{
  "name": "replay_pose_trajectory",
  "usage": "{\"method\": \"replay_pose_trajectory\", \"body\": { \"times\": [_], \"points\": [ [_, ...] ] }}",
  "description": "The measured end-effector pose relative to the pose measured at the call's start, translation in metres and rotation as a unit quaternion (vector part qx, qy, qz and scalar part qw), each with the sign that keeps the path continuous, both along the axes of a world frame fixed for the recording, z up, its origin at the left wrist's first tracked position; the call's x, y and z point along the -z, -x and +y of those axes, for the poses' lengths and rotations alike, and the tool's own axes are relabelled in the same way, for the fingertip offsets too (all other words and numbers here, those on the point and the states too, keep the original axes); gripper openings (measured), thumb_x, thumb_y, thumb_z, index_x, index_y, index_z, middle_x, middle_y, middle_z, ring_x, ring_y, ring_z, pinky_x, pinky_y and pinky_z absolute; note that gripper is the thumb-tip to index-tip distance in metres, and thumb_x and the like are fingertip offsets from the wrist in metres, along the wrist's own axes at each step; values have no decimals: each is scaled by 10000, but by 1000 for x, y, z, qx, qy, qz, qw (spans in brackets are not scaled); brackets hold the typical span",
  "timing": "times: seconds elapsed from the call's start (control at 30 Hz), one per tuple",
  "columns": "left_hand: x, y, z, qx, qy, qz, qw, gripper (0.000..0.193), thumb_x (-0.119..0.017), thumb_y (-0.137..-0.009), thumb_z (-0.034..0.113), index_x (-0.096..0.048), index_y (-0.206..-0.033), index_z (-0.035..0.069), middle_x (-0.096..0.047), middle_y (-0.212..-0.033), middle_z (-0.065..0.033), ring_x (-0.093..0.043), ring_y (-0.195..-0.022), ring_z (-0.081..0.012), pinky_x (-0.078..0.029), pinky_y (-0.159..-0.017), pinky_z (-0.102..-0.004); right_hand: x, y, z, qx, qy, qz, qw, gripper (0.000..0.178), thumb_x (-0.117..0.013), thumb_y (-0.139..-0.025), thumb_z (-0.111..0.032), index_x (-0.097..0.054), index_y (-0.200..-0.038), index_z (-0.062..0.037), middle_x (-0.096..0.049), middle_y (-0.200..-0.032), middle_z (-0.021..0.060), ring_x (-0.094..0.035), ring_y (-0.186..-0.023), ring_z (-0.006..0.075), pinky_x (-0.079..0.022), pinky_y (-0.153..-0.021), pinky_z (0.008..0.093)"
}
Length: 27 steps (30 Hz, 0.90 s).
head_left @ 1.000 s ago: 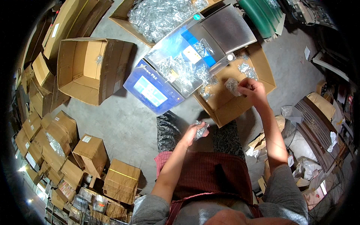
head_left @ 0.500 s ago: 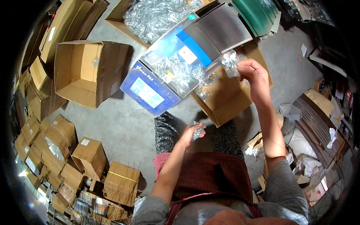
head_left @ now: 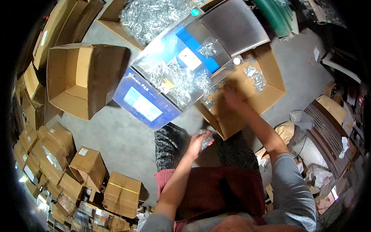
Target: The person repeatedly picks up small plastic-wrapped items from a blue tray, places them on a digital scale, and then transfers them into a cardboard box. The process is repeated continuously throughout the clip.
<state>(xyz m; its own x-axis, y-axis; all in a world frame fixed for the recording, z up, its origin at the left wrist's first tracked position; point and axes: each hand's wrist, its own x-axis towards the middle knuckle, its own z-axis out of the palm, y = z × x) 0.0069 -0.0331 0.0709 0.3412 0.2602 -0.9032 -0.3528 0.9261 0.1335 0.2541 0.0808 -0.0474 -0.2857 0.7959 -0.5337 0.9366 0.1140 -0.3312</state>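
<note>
Left hand (head_left: 196, 145) clasps a clear packet (head_left: 206, 141); right hand (head_left: 233, 98) reaches into carton (head_left: 273, 70), grip unclear.

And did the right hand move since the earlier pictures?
Yes, the right hand has moved left, judged against the open cardboard box around it.

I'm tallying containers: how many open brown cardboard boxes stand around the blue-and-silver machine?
3: the far box, holding clear plastic packets; the left box; the right box, beneath the right hand. Others may be hidden.
</note>
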Motion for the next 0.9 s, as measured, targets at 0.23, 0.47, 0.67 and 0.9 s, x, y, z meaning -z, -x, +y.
{"method": "replay_pose_trajectory", "body": {
  "times": [0.23, 0.47, 0.67, 0.9],
  "points": [
    [22, -43, 9, -186, 25, -54, 981, 267, -611, -926, 185, -615, -1143, 28, -674, -1044, -84, -658, -819, -176, -530, -769, -301, 137, -12, -1, -164, -135, -61, 975, 354, -475, -904, -107, -589, -1239, -106, -508, -1307, 183, -468, -1227, 371, -387, -1024, 479],
    [10, -45, 28, -100, 45, 28, 994, 346, -650, -912, 279, -608, -1082, -19, -677, -916, -107, -658, -785, -174, -514, -746, -268, 108, -176, -45, -231, -31, -254, 939, 391, -466, -931, -156, -552, -1310, -113, -433, -1421, 158, -403, -1299, 389, -328, -1098, 446],
    [9, -42, 6, -22, 38, 28, 999, 338, -603, -951, 300, -587, -1131, 14, -677, -901, -110, -654, -762, -164, -537, -702, -291, -21, -113, -74, 162, 387, 247, 873, 533, -577, -925, -203, -404, -1422, -117, -434, -1413, 127, -449, -1269, 300, -412, -1026, 406],
    [-6, -46, -31, 26, 24, -40, 999, 331, -543, -978, 327, -573, -1188, 73, -639, -1032, -35, -632, -877, -161, -531, -744, -317, -137, 23, -101, 310, 472, 379, 733, 774, -692, -892, -258, -239, -1506, -129, -443, -1369, 140, -465, -1238, 216, -471, -949, 361]
  ]
}}
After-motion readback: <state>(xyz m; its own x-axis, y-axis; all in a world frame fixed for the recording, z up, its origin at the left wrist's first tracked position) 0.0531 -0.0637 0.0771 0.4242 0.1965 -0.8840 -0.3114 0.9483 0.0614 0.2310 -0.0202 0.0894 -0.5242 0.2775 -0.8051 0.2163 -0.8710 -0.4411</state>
